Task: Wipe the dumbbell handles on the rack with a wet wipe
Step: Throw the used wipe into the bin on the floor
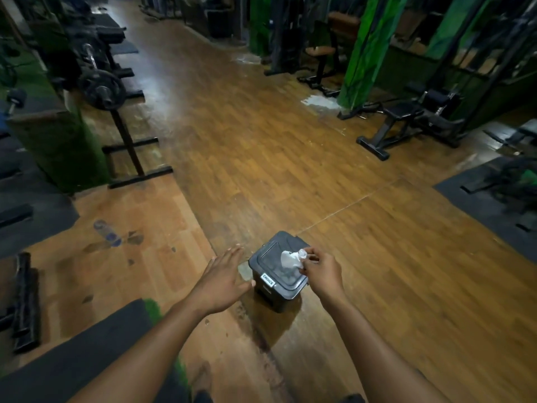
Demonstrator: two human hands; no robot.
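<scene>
Right hand (319,270) pinches a white wet wipe (290,259) at its ten o'clock, over the bin (277,282); left hand (222,279) spread flat.

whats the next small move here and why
Probably let go of the wipe so it drops into the bin. The right hand pinches the crumpled wipe right over the bin's lid, while the left hand hovers open beside it, holding nothing. If the lid blocks it, the left hand may need to push it open first.
</scene>
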